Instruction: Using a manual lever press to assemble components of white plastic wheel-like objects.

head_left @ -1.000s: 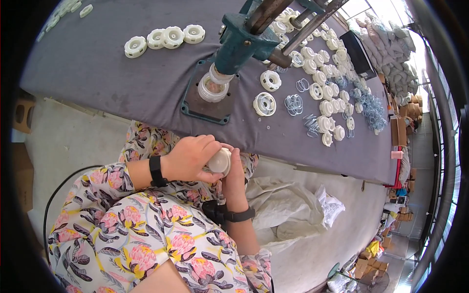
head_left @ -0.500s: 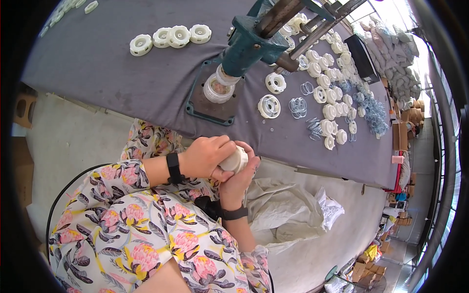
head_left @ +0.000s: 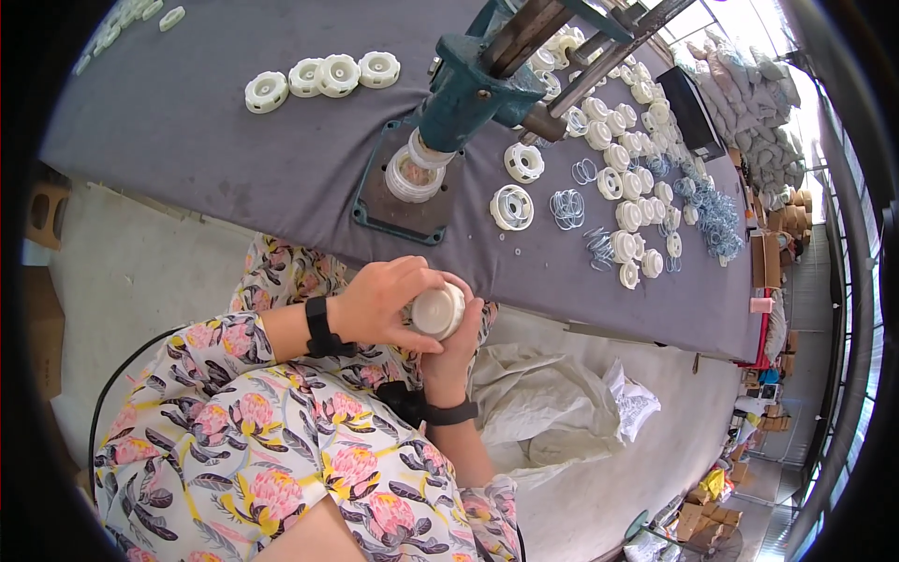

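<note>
A white round plastic cap-like part [head_left: 437, 311] is held over my lap, just off the table's near edge, its smooth pale face tilted up. My left hand [head_left: 382, 302] curves round its left side, thumb below and fingers over the top. From the right, my right hand [head_left: 456, 348] grips the same part, with some fingers hidden behind it. Beyond my hands stands a green hand press [head_left: 459, 94], its ram down over a clear round holder [head_left: 412, 178] on the base plate [head_left: 405, 221].
White notched rings [head_left: 338, 75] lie left of the press. To its right are a ring with a spring in it [head_left: 512, 207], loose wire springs [head_left: 567, 209], many white parts [head_left: 629, 217] and a blue-grey spring heap [head_left: 716, 220]. A pale sack [head_left: 543, 412] lies below the table [head_left: 234, 140].
The left hand's fingers have spread and shifted slightly left on the white part. More of its round face shows, turned upward. The view has shifted slightly.
</note>
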A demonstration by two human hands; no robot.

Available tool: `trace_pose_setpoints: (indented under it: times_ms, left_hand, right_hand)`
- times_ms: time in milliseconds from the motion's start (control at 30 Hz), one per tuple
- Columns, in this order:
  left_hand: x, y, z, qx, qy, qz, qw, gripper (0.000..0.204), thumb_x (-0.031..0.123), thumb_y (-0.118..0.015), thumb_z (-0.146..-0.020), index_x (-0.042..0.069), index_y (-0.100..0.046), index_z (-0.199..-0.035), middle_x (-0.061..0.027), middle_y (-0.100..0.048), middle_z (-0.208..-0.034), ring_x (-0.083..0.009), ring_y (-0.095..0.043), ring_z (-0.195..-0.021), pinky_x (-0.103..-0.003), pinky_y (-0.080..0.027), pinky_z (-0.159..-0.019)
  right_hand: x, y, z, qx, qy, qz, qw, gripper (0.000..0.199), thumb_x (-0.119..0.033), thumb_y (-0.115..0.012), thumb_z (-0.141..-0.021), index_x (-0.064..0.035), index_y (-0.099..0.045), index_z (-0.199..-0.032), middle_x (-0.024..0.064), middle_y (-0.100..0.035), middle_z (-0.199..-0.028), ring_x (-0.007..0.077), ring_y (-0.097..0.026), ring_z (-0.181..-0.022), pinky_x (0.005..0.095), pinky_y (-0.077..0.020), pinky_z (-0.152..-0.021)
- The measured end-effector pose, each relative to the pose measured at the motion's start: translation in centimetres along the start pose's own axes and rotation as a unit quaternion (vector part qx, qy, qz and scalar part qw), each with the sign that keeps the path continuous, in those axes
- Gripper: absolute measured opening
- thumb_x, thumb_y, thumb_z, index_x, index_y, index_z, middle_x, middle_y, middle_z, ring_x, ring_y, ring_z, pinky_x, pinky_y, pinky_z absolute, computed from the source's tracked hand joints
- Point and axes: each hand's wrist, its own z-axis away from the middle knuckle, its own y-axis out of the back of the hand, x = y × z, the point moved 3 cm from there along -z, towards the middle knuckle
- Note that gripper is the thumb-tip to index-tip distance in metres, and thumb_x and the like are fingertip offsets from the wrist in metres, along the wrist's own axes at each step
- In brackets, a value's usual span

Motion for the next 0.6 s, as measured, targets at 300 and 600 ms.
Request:
trace_pose_setpoints:
  times_ms: [300, 600]
  left_hand:
    - [0.4, -0.8, 0.1, 0.060, -0.022, 0.025, 0.998, 0.059, 0.048, -0.077, -0.061, 0.007, -0.054, -0.097, -0.0089, -0.050, -0.078, -0.0258, -0.053, -0.066, -0.034, -0.044, -0.052]
    - [0.3, -0.8, 0.9, 0.025, 0.011, 0.073, 0.997, 0.029, 0.009, -0.060, -0.078, 0.003, -0.051, -0.106, -0.0079, -0.053, -0.087, -0.0212, -0.057, -0.074, -0.030, -0.047, -0.061]
  right_hand:
    - [-1.9, -0.1, 1.0, 0.047, -0.005, -0.138, 0.989, 0.053, -0.039, -0.024, -0.095, 0.0020, -0.054, -0.106, 0.0092, -0.061, -0.095, 0.0147, -0.058, -0.083, 0.0260, -0.0464, -0.074]
    - [-4.6, 0.1, 0.1, 0.003, 0.183, -0.018, 0.983, 0.051, -0.045, -0.034, -0.095, 0.0007, -0.048, -0.115, 0.0116, -0.056, -0.107, 0.0171, -0.056, -0.091, 0.0254, -0.0466, -0.075]
